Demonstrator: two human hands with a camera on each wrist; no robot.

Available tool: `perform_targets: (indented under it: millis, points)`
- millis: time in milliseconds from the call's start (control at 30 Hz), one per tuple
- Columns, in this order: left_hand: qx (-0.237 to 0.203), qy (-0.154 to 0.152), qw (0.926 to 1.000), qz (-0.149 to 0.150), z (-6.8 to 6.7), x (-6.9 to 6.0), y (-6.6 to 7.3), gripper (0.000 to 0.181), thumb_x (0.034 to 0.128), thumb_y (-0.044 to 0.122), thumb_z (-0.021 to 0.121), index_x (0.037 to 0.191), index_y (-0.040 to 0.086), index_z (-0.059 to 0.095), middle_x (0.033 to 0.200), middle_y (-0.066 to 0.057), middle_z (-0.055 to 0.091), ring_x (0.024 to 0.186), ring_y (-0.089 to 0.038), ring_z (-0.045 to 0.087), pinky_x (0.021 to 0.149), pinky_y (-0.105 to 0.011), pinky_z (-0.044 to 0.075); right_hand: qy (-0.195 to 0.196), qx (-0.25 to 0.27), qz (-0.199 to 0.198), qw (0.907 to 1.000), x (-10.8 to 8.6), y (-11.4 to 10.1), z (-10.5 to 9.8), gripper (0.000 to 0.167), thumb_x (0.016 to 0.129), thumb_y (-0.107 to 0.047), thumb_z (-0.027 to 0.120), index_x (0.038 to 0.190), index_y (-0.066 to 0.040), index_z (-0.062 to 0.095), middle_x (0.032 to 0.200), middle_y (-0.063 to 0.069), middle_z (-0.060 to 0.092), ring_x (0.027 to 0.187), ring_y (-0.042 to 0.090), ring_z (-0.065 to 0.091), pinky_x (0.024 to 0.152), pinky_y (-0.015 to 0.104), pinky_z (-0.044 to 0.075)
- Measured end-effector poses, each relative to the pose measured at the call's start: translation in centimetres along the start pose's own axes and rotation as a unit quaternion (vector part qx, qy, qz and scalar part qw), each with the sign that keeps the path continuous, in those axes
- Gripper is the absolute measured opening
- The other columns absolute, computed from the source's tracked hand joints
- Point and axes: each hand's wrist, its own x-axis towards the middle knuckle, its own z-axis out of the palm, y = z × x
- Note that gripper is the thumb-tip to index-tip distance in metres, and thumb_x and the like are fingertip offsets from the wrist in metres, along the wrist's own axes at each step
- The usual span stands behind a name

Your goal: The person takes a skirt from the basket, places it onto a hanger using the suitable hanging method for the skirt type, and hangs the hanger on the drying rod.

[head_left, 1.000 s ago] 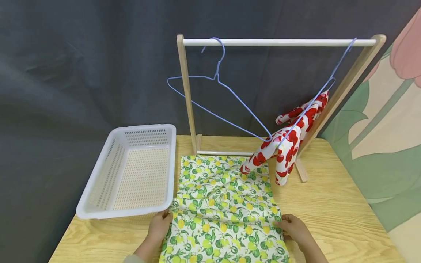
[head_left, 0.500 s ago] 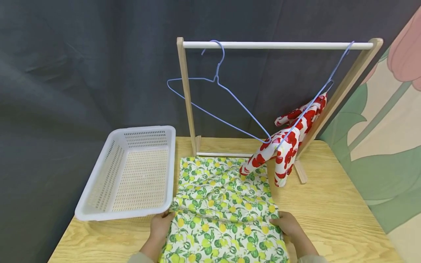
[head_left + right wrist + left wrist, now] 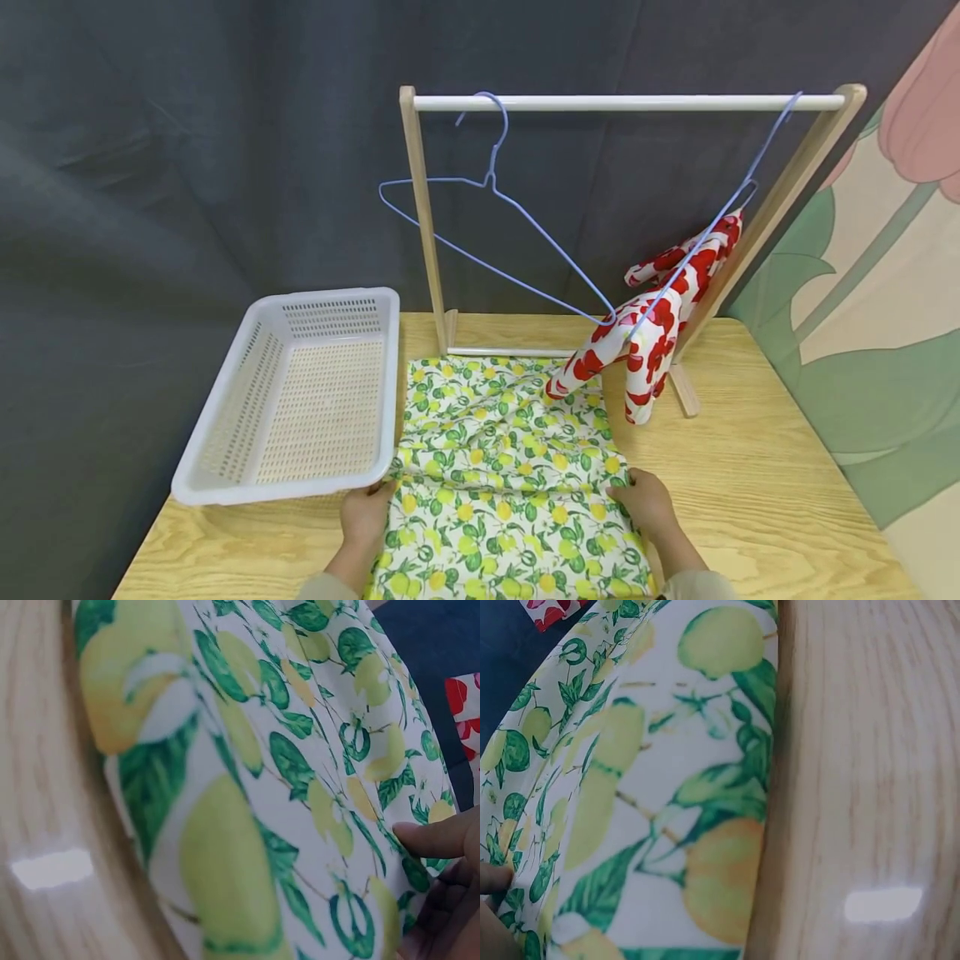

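Observation:
A lemon-print cloth lies on the wooden table with soft folds across its middle. At its left edge, just below the basket's corner, my left hand pinches the fabric. My right hand grips the opposite edge, thumb on top and fingers curled beneath, as the right wrist view shows at the hand. In the left wrist view only part of the left hand appears, at the cloth's far edge.
A white basket stands at the left. Behind the cloth is a rack with a blue hanger at left and another at right. A red-and-white floral garment hangs at the right, its lower end over the cloth's back right corner.
My right hand has moved left and slightly up, closing on the cloth's right edge, which has shifted slightly left. The left hand has barely moved.

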Motion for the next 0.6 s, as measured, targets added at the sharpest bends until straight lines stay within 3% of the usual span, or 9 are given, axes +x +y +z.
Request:
perform_targets:
  millis: [100, 167, 267, 400, 500, 600]
  points:
    - [0.063, -0.001, 0.9977, 0.027, -0.3, -0.1, -0.2, 0.03, 0.0813, 0.009, 0.054, 0.106, -0.008, 0.052, 0.102, -0.022, 0.054, 0.09, -0.031, 0.052, 0.074, -0.037, 0.045, 0.017, -0.044, -0.012, 0.9988, -0.2, 0.0, -0.1, 0.023, 0.079, -0.013, 0.059, 0.087, 0.008, 0.051, 0.075, 0.009, 0.052, 0.064, 0.02, 0.047, 0.053, 0.03, 0.039]
    - [0.122, -0.004, 0.9908, 0.06, -0.6, -0.3, -0.4, 0.028, 0.0805, 0.007, 0.053, 0.105, -0.006, 0.053, 0.095, -0.018, 0.056, 0.083, -0.027, 0.054, 0.069, -0.036, 0.046, 0.026, -0.067, -0.016, 0.9973, -0.3, -0.2, -0.2, 0.019, 0.078, -0.012, 0.059, 0.083, 0.004, 0.049, 0.07, 0.007, 0.048, 0.061, 0.019, 0.044, 0.051, 0.028, 0.037]
    - [0.221, -0.006, 0.9671, 0.126, -1.0, -0.7, -0.8, 0.031, 0.0785, 0.003, 0.054, 0.109, -0.002, 0.051, 0.097, -0.012, 0.057, 0.086, -0.026, 0.055, 0.071, -0.036, 0.046, 0.034, -0.075, -0.029, 0.9961, -0.7, -0.4, -0.4, 0.017, 0.078, -0.009, 0.058, 0.083, 0.003, 0.047, 0.067, 0.006, 0.045, 0.058, 0.018, 0.042, 0.049, 0.028, 0.035]
    - [0.312, -0.008, 0.9243, 0.22, -1.4, -1.2, -0.9, 0.048, 0.0741, 0.002, 0.062, 0.118, 0.0, 0.044, 0.108, -0.017, 0.053, 0.1, -0.032, 0.05, 0.081, -0.041, 0.042, 0.051, -0.073, -0.065, 0.9939, -1.2, -1.0, -1.2, 0.022, 0.079, -0.01, 0.057, 0.09, 0.007, 0.049, 0.07, 0.006, 0.048, 0.06, 0.017, 0.045, 0.05, 0.028, 0.037]
    - [0.344, -0.007, 0.9011, 0.264, -1.5, -1.9, -0.7, 0.055, 0.0731, 0.007, 0.065, 0.121, -0.002, 0.04, 0.11, -0.02, 0.051, 0.101, -0.034, 0.049, 0.083, -0.043, 0.04, 0.063, -0.067, -0.085, 0.9921, -1.5, -1.7, -2.0, 0.027, 0.081, -0.012, 0.055, 0.096, 0.01, 0.05, 0.076, 0.008, 0.053, 0.064, 0.018, 0.048, 0.053, 0.029, 0.041]
    - [0.345, -0.003, 0.8866, 0.308, -1.4, -2.6, -0.5, 0.06, 0.0726, 0.011, 0.065, 0.122, -0.006, 0.036, 0.112, -0.022, 0.048, 0.102, -0.036, 0.047, 0.085, -0.044, 0.038, 0.077, -0.055, -0.1, 0.9904, -1.9, -2.7, -2.9, 0.028, 0.083, -0.014, 0.053, 0.099, 0.009, 0.051, 0.082, 0.011, 0.056, 0.072, 0.023, 0.052, 0.059, 0.033, 0.044]
